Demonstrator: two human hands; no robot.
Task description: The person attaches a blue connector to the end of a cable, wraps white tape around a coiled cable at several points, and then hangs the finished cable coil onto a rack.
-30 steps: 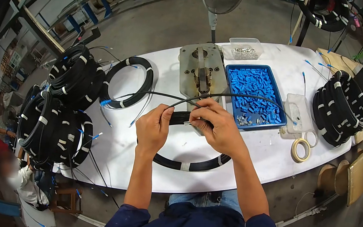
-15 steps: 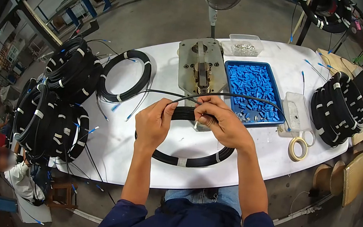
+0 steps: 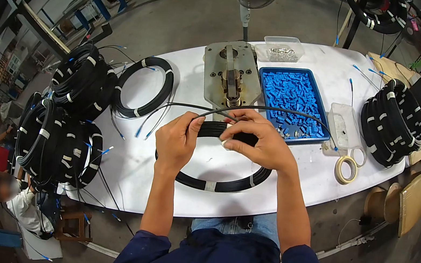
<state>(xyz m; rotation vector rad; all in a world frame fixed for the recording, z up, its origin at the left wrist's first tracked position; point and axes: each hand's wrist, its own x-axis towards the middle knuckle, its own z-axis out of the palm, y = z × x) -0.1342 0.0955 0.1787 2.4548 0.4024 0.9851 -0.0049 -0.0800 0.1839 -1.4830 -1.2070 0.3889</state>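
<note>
A coil of black cable (image 3: 237,188) lies on the white table in front of me, with a white tape band on its near side. My left hand (image 3: 175,140) is closed around the coil's upper left, thumb on top. At the coil's top, my right hand (image 3: 259,141) curls its fingers about the cable. A small strip of white tape (image 3: 224,143) shows at its thumb tip; the fingers partly hide it. One loose cable end (image 3: 289,111) arcs over my right hand towards a blue tip on the right.
Beyond the coil stands a metal press (image 3: 231,75). Right of it are a blue tray (image 3: 325,128) of blue connectors, a clear box (image 3: 282,50) of small parts and a tape roll (image 3: 346,170). Stacked cable coils (image 3: 64,147) stand left, more (image 3: 392,126) right. A person (image 3: 27,207) sits lower left.
My right hand's fingers have loosened, and its thumb has dropped away from the index finger. My left hand keeps its grip on the coil. The view has shifted slightly.
</note>
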